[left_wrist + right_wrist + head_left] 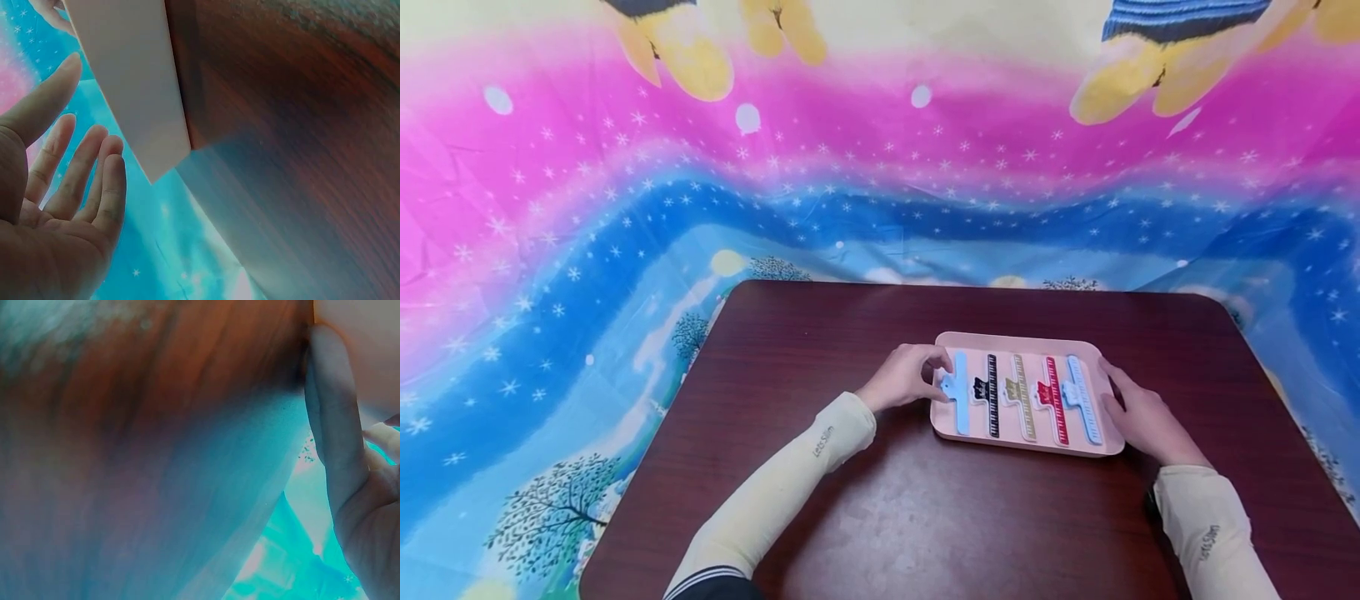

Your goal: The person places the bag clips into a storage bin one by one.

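Sleeves: I see two pale cream sleeves coming up from the near edge, left (775, 500) and right (1210, 533), both lying over the table.
Table: dark reddish-brown wood top (925, 517), rounded corners, bare across the near half.
Tray: pink tray (1022, 340) sits right of centre on the table, between the two hands.
Left hand: left hand (904, 377) at the tray's left edge, fingers curled toward the light blue clip (958, 393); fingertips appear to pinch its handle tab. Left wrist view shows the fingers (75, 181) loosely extended beside the tray wall, so I cannot tell how firm the grip is.
Right hand: right hand (1142, 417) lies flat along the tray's right edge, fingers straight and together, pressed against the rim.
Clips: five in a row inside the tray, left to right: light blue, black (992, 396), gold (1022, 398), red (1054, 400), pale blue (1081, 398).
Backdrop: pink-and-blue starry printed cloth (625, 208) drapes behind and around the table's far side.
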The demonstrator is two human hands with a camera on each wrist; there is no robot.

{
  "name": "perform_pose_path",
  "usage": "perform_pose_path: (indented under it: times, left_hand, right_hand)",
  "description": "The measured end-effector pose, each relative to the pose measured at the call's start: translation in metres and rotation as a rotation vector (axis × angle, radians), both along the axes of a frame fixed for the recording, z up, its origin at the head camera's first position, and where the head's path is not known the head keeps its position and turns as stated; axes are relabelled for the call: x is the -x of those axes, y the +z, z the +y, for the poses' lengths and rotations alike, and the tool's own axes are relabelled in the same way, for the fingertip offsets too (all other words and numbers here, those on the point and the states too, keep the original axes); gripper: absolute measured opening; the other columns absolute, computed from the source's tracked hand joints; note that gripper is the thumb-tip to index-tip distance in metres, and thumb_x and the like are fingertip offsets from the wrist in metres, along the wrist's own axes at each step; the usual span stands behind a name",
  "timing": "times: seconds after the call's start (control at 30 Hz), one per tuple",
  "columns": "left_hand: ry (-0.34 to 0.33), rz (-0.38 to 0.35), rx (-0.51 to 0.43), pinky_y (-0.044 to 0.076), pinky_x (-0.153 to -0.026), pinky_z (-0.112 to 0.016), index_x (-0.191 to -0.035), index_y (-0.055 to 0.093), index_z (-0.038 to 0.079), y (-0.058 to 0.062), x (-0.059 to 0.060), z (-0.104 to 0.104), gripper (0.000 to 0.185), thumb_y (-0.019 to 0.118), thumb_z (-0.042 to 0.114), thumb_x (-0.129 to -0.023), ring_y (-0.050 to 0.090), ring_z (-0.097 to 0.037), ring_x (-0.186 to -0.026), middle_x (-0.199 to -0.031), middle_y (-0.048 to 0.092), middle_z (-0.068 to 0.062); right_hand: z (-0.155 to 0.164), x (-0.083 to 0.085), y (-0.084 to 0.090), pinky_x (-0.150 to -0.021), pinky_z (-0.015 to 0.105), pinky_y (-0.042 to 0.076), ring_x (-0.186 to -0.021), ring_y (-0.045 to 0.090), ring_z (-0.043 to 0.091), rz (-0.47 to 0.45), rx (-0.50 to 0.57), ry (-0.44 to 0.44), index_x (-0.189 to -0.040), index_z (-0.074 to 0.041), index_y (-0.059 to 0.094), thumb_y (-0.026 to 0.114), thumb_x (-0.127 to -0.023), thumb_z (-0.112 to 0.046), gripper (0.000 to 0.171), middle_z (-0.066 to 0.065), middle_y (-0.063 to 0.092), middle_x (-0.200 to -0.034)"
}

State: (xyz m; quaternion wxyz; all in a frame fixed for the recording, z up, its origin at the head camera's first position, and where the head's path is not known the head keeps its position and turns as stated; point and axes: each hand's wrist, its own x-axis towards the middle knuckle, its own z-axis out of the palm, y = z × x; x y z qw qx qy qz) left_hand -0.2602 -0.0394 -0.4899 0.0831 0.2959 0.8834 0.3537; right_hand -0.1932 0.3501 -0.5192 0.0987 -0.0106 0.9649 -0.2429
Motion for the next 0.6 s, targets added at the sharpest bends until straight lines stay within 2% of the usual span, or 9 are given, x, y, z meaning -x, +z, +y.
perform_pose_path:
  times: [0.17,0.3,0.37,0.5,0.6]
  left_hand:
    - [0.007,0.015,-0.029,0.056,-0.098,-0.043,-0.106,0.072,0.010,0.003,0.002,-0.009,0.040,0.095,0.013,-0.074,0.073,-0.024,-0.104,-0.106,0.077,-0.004]
    - [0.029,0.063,0.003,0.056,-0.100,-0.041,-0.109,0.072,0.014,0.008,0.003,-0.018,0.036,0.092,0.019,-0.080,0.072,-0.022,-0.109,-0.110,0.077,-0.002]
    - [0.045,0.090,0.030,0.055,-0.100,-0.039,-0.113,0.072,0.014,0.011,0.003,-0.024,0.034,0.088,0.024,-0.085,0.071,-0.021,-0.111,-0.114,0.076,-0.002]
    - [0.076,0.170,0.093,0.052,-0.104,-0.041,-0.121,0.071,0.015,0.021,0.003,-0.039,0.034,0.080,0.031,-0.093,0.067,-0.022,-0.117,-0.122,0.074,-0.002]
    - [0.107,0.256,0.144,0.050,-0.107,-0.043,-0.128,0.069,0.018,0.028,0.002,-0.053,0.038,0.075,0.037,-0.096,0.063,-0.023,-0.122,-0.128,0.071,0.000]
  right_hand:
    - [0.001,0.002,0.001,-0.108,0.076,0.034,-0.135,0.037,0.063,-0.002,0.001,0.002,-0.165,-0.005,0.009,0.049,-0.108,-0.023,0.073,0.044,0.031,-0.153]
    - [0.003,0.002,0.000,-0.107,0.076,0.036,-0.134,0.040,0.062,0.009,0.005,0.003,-0.165,-0.005,0.011,0.050,-0.108,-0.026,0.072,0.044,0.034,-0.152]
    - [0.004,0.001,0.000,-0.104,0.075,0.040,-0.128,0.046,0.059,0.029,0.008,0.005,-0.165,-0.004,0.012,0.050,-0.109,-0.028,0.072,0.043,0.041,-0.147]
    - [0.008,0.001,0.003,-0.094,0.071,0.046,-0.112,0.056,0.051,0.116,0.012,0.008,-0.164,-0.003,0.016,0.053,-0.109,-0.029,0.072,0.037,0.056,-0.130]
    - [0.010,0.000,0.010,-0.087,0.069,0.048,-0.105,0.059,0.047,0.223,0.014,0.011,-0.164,-0.004,0.020,0.054,-0.108,-0.026,0.069,0.033,0.060,-0.120]
